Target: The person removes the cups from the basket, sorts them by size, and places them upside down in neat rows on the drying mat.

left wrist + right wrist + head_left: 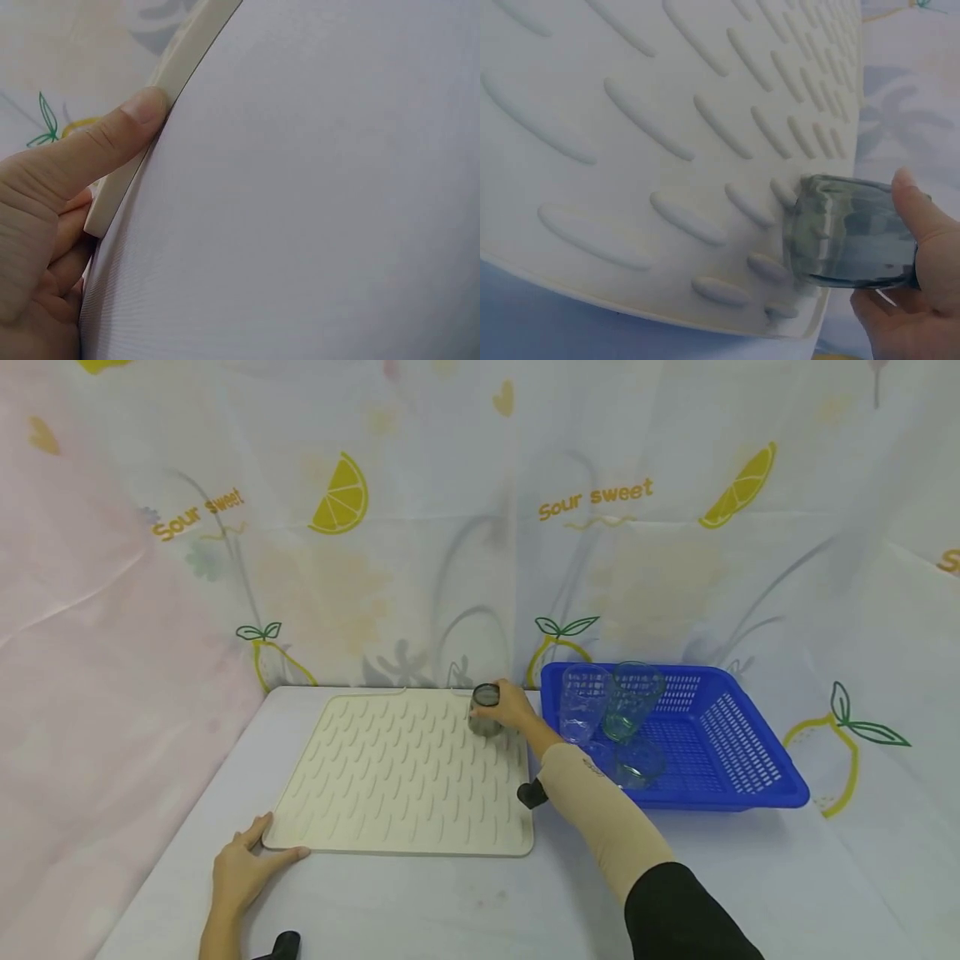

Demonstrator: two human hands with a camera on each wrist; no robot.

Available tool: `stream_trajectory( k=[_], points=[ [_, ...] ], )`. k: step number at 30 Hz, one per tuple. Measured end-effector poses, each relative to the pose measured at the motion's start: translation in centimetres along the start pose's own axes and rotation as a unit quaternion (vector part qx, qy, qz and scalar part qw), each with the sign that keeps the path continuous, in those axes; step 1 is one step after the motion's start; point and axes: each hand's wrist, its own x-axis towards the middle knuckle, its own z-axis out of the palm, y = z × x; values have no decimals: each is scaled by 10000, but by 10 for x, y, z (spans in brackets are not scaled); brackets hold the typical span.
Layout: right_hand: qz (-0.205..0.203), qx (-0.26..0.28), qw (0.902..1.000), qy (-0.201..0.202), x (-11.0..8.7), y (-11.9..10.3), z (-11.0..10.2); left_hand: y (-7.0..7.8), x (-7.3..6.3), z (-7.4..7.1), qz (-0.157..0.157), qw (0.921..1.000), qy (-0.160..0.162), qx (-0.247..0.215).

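Note:
A small grey-tinted glass [483, 720] stands on the ribbed cream drying mat [390, 777], near its back right corner. My right hand [514, 706] grips the upper end of this glass from the right, thumb on one side and fingers on the other. In the right wrist view the lower end of the glass [847, 232] meets the mat's ridged surface. At the mat's front left corner, my left hand [243, 870] holds the corner between thumb and fingers. The left wrist view shows the thumb [120, 135] pressed along the mat's edge; the other fingers are partly hidden.
To the right of the mat, a blue plastic basket [738, 797] holds several glasses, among them a tall clear glass [583, 702] and a green-tinted glass [633, 702]. The white table [420, 906] backs onto a printed curtain [450, 568].

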Motion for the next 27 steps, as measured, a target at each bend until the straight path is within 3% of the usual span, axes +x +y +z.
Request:
stream_trajectory(
  k=[7, 13, 23, 27],
  points=[
    [-15, 110, 9999, -4, -2, -4, -4, 1, 0, -2, -13, 10000, -32, 14],
    [-161, 374, 9985, 356, -10, -10, -12, 0, -1, -1, -6, 9998, -137, -109],
    [-431, 1325, 9882, 641, -42, -18, -34, 1, -2, -1, -66, 9999, -88, -67],
    [-757, 1852, 9779, 614, -56, -18, -44, 1, -2, -1, -77, 9999, -115, -83]
  ],
)
